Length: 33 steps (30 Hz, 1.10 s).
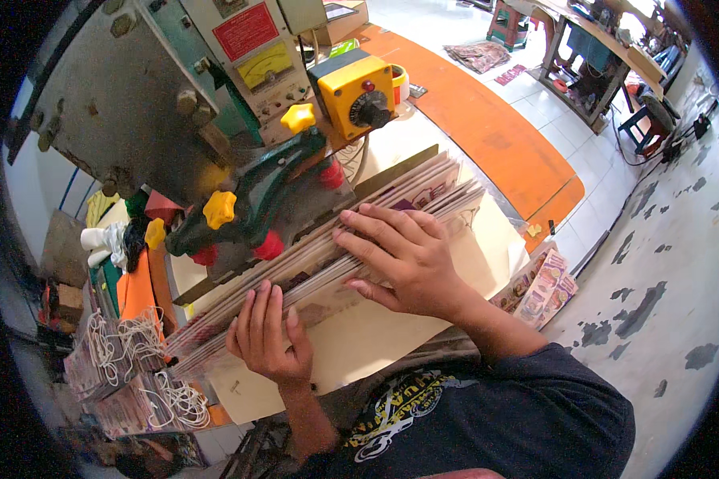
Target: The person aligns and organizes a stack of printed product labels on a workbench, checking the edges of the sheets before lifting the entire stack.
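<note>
A long row of clear plastic pieces with pale edges and purple print (455, 195) lies slantwise in front of a press. It rests over a cream board (423, 331). Across its middle lies my right hand (407, 259), fingers stretched over the edges and thumb apart on the near side. Lower left, my left hand (268, 343) touches the near edges with straight fingers side by side, its thumb apart. Neither hand is closed round anything. Just beyond the row is the press's dark green clamp arm (276, 188), with yellow star knobs (220, 209) and red feet (269, 245).
A grey machine head (120, 104) looms at upper left beside a yellow control box (355, 96) with a black dial. An orange tabletop (487, 100) curves behind. Bundles with white cords (128, 343) are at lower left; printed packets (543, 291) lie by the peeling wall (655, 263).
</note>
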Tool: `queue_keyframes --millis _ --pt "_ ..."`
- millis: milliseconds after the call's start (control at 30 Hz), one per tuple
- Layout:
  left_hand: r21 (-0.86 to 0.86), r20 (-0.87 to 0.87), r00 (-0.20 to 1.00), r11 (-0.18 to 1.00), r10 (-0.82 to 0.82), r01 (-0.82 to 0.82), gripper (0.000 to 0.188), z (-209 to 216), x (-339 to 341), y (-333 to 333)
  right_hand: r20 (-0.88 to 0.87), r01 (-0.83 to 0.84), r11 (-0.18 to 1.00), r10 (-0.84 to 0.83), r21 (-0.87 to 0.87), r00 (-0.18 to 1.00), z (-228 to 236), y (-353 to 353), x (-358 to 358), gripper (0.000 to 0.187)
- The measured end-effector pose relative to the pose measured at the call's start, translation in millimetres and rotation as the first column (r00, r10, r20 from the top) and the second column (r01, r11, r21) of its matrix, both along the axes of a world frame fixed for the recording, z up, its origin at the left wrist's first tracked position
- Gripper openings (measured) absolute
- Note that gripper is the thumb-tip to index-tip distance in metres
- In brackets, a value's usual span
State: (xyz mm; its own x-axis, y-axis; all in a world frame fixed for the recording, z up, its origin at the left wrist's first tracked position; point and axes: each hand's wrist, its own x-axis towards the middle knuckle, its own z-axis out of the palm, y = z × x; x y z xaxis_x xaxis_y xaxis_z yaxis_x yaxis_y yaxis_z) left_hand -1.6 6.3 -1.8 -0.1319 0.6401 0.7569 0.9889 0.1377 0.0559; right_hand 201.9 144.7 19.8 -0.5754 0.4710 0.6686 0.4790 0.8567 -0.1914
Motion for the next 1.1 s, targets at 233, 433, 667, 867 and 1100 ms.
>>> queue_keyframes --millis 233,433,667,867,1100 --pt "0.031 -0.003 1.0 0.999 -0.013 0.013 0.031 -1.3 1.1 1.5 0.01 -0.028 0.999 0.028 -0.017 1.0 -2.4 -0.5 5.0 0.061" --pt "0.016 0.005 1.0 1.0 -0.018 0.018 0.031 0.1 3.1 -0.3 -0.018 -0.043 0.999 0.043 -0.022 0.999 -4.7 -0.7 5.1 0.063" --pt "0.053 0.007 0.999 0.998 -0.033 0.032 0.033 -2.1 2.1 2.7 -0.042 -0.049 0.999 0.049 -0.01 0.998 -4.8 0.3 5.6 0.059" --pt "0.065 -0.004 0.999 0.997 -0.042 0.042 0.031 -3.2 0.3 3.4 -0.064 -0.048 0.999 0.048 0.01 0.997 -6.0 0.7 4.7 0.059" --pt "0.076 -0.009 0.999 0.996 -0.047 0.048 0.03 -3.2 1.9 2.5 -0.063 -0.069 0.998 0.069 0.002 0.996 -7.6 0.9 5.1 0.06"
